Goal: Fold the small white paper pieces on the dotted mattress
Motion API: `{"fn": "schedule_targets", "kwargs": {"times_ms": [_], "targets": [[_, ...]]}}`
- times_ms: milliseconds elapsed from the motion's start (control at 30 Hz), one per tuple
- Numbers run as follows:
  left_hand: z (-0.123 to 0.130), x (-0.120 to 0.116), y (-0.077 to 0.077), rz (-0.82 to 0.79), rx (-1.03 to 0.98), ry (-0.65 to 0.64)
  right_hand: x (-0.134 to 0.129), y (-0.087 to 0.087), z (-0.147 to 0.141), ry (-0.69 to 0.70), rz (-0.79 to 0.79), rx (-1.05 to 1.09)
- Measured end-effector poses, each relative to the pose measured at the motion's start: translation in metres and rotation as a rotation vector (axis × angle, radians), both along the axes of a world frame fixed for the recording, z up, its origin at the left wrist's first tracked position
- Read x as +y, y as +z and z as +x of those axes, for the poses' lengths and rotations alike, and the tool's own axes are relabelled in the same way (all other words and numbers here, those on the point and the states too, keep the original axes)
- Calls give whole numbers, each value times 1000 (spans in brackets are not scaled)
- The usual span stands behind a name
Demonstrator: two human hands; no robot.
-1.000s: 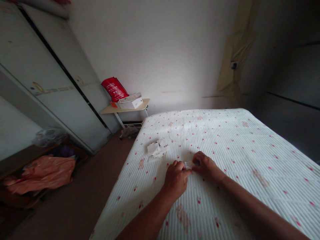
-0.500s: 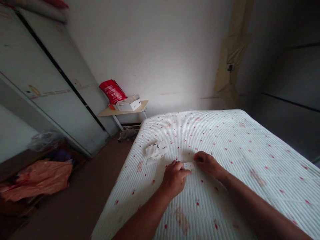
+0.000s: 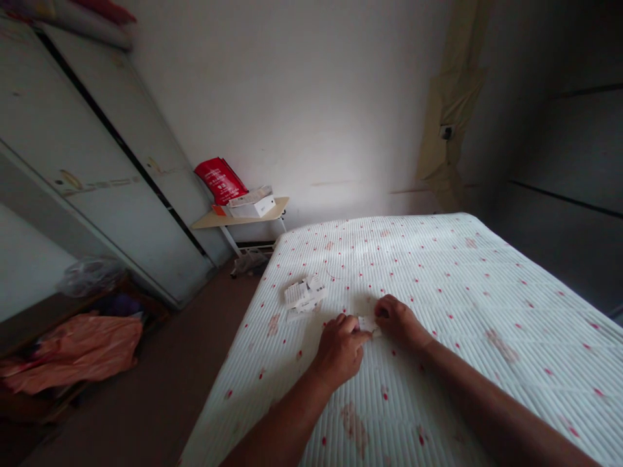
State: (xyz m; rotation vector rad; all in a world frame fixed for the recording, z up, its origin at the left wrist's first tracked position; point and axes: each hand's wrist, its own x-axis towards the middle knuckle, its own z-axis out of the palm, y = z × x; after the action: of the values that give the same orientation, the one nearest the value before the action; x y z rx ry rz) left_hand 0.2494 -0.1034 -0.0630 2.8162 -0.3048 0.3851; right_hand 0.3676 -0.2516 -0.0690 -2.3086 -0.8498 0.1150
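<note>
A small white piece of paper (image 3: 368, 323) with faint print lies low over the quilted bedspread (image 3: 428, 259). My left hand (image 3: 341, 347) is closed on its left end, thumb along the near edge. My right hand (image 3: 400, 322) has curled fingers at the other end and appears to pinch it; the fingertips are partly hidden. Left of and beyond my hands, several printed white papers (image 3: 305, 294) sit in a loose, creased pile on the bed.
A small side table (image 3: 209, 222) beyond the bed's far left corner carries a red plastic bag (image 3: 221, 181) and a white box (image 3: 256, 207). Grey cabinets (image 3: 126, 188) stand at the left. An orange cloth or bag (image 3: 82, 350) lies on a low shelf.
My right hand has moved slightly left, closing the small gap to the paper's right end. My left hand stays in place on the paper. The paper pile has not moved.
</note>
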Motion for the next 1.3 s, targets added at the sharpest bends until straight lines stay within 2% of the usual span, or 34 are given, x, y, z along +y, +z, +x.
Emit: {"fn": "schedule_targets", "kwargs": {"times_ms": [233, 467, 833, 933, 1033, 1167, 1300], "targets": [[-1, -1, -1, -10, -9, 19, -9, 0, 11, -44, 76, 163], [-2, -2, -3, 7, -25, 21, 2, -10, -1, 40, 31, -72], [-9, 1, -5, 40, -36, 31, 3, -3, -3, 16, -19, -36], [-14, 5, -8, 9, -50, 33, 3, -3, -3, 17, -16, -35], [-16, 9, -12, -111, -98, 42, 4, -4, -3, 25, -13, -35], [-6, 7, -13, -306, -137, 123, 4, -5, -3, 18, -18, -37], [10, -5, -9, -318, -70, 340, 4, -8, -1, 24, -11, -59]]}}
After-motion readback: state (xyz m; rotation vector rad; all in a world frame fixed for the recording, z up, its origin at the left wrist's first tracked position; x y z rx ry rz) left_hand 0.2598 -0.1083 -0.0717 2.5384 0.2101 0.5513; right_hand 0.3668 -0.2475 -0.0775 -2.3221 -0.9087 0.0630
